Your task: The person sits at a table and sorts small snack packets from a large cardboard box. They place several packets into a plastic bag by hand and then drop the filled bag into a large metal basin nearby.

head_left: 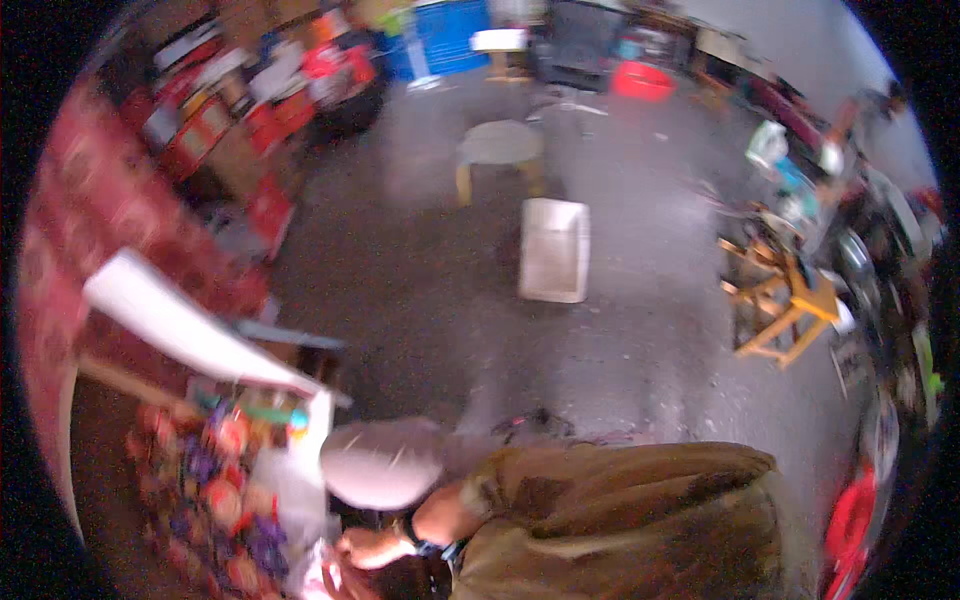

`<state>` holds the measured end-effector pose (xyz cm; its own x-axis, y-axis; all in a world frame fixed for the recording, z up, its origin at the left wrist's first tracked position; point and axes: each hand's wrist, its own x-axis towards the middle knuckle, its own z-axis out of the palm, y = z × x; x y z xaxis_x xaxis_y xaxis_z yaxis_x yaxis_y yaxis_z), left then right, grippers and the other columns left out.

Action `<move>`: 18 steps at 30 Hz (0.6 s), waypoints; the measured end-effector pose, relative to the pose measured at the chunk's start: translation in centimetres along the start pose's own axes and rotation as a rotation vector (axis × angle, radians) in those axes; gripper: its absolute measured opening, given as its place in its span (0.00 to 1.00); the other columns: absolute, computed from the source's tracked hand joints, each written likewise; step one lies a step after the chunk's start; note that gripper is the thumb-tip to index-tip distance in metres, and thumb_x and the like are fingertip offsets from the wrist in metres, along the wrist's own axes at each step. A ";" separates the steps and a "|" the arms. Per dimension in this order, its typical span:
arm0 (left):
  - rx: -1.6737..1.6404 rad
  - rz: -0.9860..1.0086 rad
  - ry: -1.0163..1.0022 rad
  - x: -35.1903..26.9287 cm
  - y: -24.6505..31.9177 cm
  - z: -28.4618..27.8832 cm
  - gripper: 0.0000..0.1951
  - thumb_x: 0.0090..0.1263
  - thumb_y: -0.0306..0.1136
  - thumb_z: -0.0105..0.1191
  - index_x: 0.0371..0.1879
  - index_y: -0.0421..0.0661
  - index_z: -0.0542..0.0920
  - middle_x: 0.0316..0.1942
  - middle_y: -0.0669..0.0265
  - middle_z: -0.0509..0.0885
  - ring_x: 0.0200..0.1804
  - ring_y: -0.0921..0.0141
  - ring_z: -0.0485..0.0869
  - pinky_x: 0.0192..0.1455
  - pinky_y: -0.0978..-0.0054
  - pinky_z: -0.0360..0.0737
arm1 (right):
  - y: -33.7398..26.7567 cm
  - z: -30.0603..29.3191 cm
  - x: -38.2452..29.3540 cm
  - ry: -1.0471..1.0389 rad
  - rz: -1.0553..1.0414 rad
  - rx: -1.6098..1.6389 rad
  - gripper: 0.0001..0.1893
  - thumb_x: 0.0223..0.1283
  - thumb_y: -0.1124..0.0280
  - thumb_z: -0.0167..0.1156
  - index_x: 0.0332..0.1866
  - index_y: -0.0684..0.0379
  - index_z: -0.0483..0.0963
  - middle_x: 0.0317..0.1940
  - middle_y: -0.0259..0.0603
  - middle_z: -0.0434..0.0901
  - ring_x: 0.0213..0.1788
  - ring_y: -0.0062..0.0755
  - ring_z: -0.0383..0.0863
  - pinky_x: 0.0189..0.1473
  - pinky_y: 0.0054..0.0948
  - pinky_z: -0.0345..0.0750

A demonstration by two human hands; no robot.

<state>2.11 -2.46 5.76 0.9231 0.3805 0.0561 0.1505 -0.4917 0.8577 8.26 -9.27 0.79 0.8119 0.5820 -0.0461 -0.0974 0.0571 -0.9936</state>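
My right hand (369, 547) is low in the picture, with a dark band on its wrist and a brown sleeve (622, 510) reaching in from the right. Its blurred fingers are bent beside a shiny pink and white item (322, 576) at the bottom edge; whether they grip it is unclear. Just left lies translucent whitish plastic (289, 480), next to a heap of red, purple and orange packets or objects (225, 499), too blurred to name. My bent knee (382, 461) in light cloth is above the hand. My left hand is out of view.
A long white panel or board (187, 322) slants beside the heap. On the dark floor are a white rectangular tub (555, 251), a low round stool (501, 142) and a red basin (643, 80). A yellow wooden stool (814, 300) and clutter stand right; boxes line the upper left.
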 end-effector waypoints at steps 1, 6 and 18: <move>-0.041 -0.018 0.015 0.1 -1.3 -1.7 0.19 0.73 0.38 0.55 0.55 0.36 0.79 0.40 0.59 0.87 0.39 0.71 0.83 0.39 0.72 0.81 | 0.5 0.4 0.2 -0.076 -0.034 0.123 0.14 0.61 0.78 0.49 0.46 0.62 0.81 0.36 0.39 0.86 0.43 0.28 0.81 0.50 0.33 0.77; -0.332 -0.198 0.102 -1.6 1.0 -5.0 0.16 0.70 0.33 0.59 0.54 0.40 0.80 0.41 0.67 0.86 0.39 0.78 0.81 0.41 0.80 0.79 | -3.5 -0.2 -1.9 -0.180 -0.078 0.009 0.14 0.68 0.78 0.46 0.49 0.59 0.79 0.45 0.38 0.84 0.48 0.27 0.79 0.55 0.31 0.75; -0.289 0.077 0.234 -2.8 -1.9 -4.5 0.13 0.71 0.34 0.57 0.50 0.41 0.81 0.40 0.57 0.87 0.41 0.70 0.85 0.45 0.70 0.82 | -2.4 -0.1 -1.9 -0.074 0.068 0.069 0.12 0.71 0.72 0.51 0.52 0.62 0.78 0.45 0.33 0.81 0.46 0.20 0.77 0.50 0.24 0.75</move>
<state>-2.38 0.99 6.26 0.8170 0.5359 0.2129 -0.0533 -0.2975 0.9532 6.98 -10.58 3.23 0.7575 0.6447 -0.1027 -0.1919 0.0696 -0.9789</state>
